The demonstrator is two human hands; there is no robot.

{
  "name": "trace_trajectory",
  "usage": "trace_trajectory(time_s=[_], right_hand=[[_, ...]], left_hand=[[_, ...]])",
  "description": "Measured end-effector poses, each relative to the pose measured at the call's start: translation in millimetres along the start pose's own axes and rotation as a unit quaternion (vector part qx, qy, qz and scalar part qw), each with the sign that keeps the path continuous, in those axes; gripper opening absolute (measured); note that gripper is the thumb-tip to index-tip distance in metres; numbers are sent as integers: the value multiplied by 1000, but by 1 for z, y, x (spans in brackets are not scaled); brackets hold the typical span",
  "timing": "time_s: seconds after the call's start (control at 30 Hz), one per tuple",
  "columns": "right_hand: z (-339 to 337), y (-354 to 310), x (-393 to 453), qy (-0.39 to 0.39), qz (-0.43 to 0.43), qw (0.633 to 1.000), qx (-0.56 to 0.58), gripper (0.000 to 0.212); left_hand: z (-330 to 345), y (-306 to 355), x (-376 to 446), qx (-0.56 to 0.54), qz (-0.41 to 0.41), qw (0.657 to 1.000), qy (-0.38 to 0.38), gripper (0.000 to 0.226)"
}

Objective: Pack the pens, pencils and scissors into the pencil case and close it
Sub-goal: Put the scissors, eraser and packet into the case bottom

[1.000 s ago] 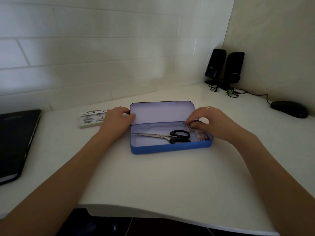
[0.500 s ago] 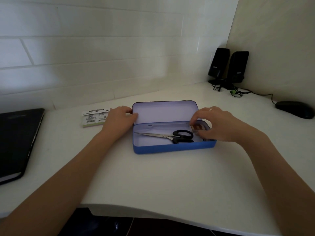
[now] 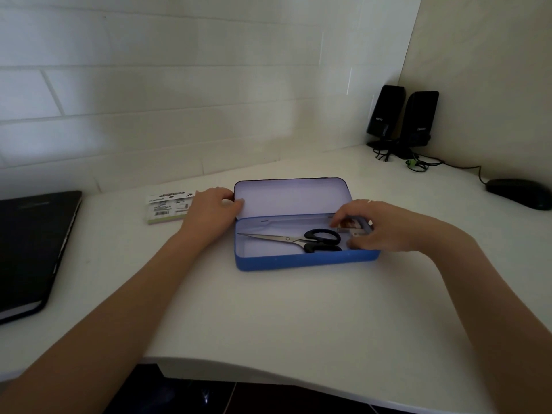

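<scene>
A blue metal pencil case [image 3: 298, 259] lies open in the middle of the white desk, its pale lid [image 3: 291, 197] tipped back. Black-handled scissors [image 3: 304, 239] lie inside, blades pointing left. My left hand [image 3: 212, 212] holds the lid's left edge, thumb over the rim. My right hand [image 3: 376, 225] is at the case's right end, fingers curled round a small printed box [image 3: 352, 227] inside the case. No pens or pencils are in sight.
A small labelled packet [image 3: 168, 207] lies just left of my left hand. A closed black laptop [image 3: 33, 249] sits at the far left. Two black speakers [image 3: 403, 118] with cables stand in the back right corner, a black mouse [image 3: 519, 192] beside them.
My right hand has shifted slightly over the small box at the case's right end. The left hand and the scissors have stayed put.
</scene>
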State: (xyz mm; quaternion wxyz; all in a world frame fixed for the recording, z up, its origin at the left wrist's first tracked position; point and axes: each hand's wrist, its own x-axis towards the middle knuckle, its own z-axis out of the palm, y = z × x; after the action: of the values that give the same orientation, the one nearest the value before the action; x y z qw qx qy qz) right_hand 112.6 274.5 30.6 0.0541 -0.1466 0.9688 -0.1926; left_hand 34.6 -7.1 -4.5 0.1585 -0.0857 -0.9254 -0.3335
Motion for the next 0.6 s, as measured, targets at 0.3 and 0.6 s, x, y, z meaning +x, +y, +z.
trace_trajectory(time_s=[0.3, 0.6], right_hand=[[16, -19, 11, 77, -81, 994, -8, 27], [9, -4, 9, 14, -56, 997, -44, 29]], left_hand=[[0, 1, 0, -3, -6, 1000, 3, 27], [2, -1, 2, -7, -10, 1000, 3, 26]])
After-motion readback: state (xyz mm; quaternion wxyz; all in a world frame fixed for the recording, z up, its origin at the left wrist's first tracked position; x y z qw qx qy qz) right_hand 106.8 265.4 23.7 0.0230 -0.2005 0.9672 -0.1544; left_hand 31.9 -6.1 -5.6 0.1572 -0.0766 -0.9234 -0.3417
